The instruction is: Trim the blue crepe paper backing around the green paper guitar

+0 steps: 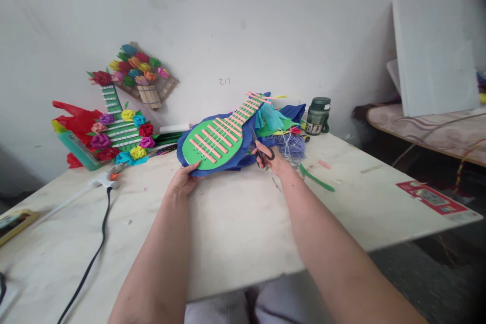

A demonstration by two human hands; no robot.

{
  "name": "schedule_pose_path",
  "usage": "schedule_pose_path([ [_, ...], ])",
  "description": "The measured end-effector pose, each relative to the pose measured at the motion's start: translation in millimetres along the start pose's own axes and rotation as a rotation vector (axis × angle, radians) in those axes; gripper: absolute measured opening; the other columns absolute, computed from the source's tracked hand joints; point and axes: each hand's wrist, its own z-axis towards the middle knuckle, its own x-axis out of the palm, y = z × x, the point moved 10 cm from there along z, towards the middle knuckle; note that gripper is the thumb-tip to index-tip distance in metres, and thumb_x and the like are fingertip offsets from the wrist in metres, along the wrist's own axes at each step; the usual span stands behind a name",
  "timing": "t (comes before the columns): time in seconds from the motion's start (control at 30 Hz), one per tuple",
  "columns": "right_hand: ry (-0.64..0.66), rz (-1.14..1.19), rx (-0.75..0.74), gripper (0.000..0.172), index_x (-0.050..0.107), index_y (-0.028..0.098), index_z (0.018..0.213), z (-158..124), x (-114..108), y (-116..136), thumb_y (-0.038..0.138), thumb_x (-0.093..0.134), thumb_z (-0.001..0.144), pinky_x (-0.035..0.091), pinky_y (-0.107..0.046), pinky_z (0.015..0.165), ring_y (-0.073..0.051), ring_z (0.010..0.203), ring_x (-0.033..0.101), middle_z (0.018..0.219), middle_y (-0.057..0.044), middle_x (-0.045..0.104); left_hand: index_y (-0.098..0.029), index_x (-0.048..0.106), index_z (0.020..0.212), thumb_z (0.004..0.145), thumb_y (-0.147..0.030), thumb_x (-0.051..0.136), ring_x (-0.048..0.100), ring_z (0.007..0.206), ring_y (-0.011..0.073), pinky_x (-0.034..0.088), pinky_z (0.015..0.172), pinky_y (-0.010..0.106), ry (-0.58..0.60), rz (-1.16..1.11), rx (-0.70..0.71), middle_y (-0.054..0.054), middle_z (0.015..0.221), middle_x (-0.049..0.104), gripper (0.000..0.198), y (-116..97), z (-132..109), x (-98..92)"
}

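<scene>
A green paper lute (190, 151) with pink strips and white strings across it is tilted up above the table. Blue crepe paper (245, 148) sticks out around its edge. My left hand (185, 178) grips the lute at its lower left, thumb on the front and fingers hidden behind. In my right hand (274, 161) is a pair of scissors (265, 155) with dark handles. The blades point up and left, beside the blue paper at the lute's right edge; whether they touch it I cannot tell.
Behind lie coloured paper (275, 119), purple shredded strands (290, 148) and a green bottle (318, 115). A flower-trimmed lute (120, 134) leans at the left wall. A glue gun (104, 179) with a black cable (99, 248) is left; a green scrap (318, 180) lies right.
</scene>
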Motion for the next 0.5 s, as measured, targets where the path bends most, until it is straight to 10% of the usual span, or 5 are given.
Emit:
schedule_pose_path([
  [0.5,-0.094,-0.024,-0.026,0.039,0.06,0.014,0.068,3.5,-7.7,2.1,0.053,0.065,0.067,0.026,-0.019,0.032,-0.005,0.031,0.037,0.04,0.004,0.047,-0.013,0.058,0.114,0.069,0.005,0.059,0.068,0.056,0.0197,0.057,0.043,0.025,-0.001,-0.002,0.004,0.009,0.083,0.072,0.049,-0.4,0.7,-1.1],
])
